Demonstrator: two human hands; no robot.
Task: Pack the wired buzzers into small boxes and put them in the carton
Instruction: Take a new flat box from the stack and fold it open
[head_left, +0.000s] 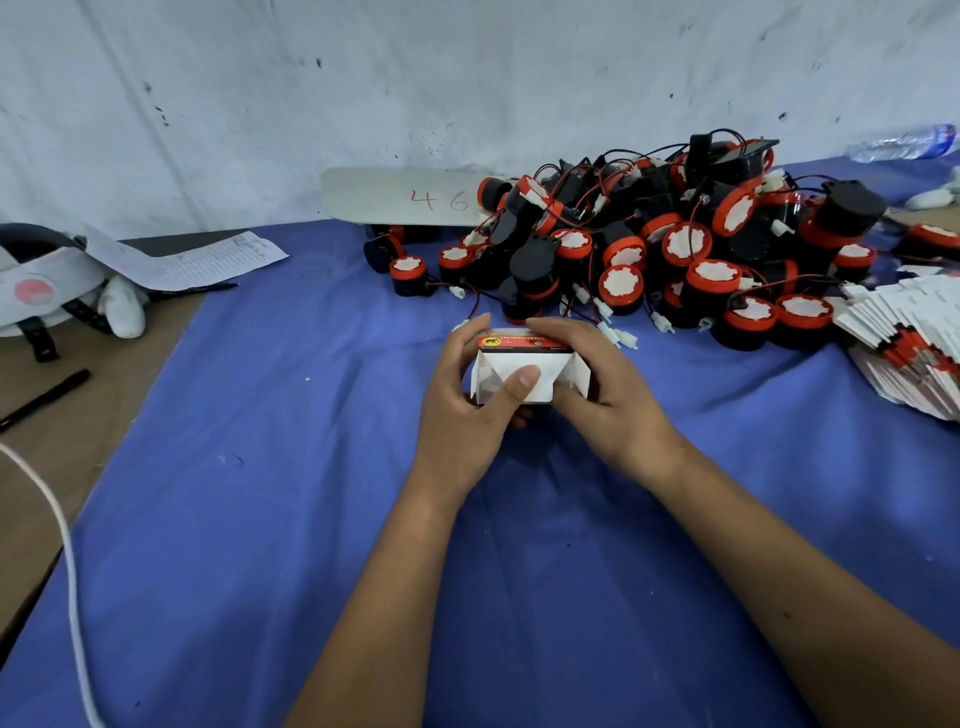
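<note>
Both hands hold one small white box (498, 375) with a red printed top over the blue cloth. My left hand (467, 395) grips its left side, thumb pressing the white end flap. My right hand (602, 384) grips the right side, fingers curled over the top. Behind the box lies a big pile of black and red wired buzzers (670, 249) with white connectors. A fanned stack of flat unfolded boxes (904, 338) lies at the right edge. No carton is in view.
A blue cloth (291, 493) covers the table. At the left lie a white headset (47, 291), a printed paper sheet (197, 265) and a black pen (47, 397). A white cord (67, 561) runs down the left. A plastic bottle (906, 143) lies far right; a white panel marked 46 (405, 197) leans at the wall.
</note>
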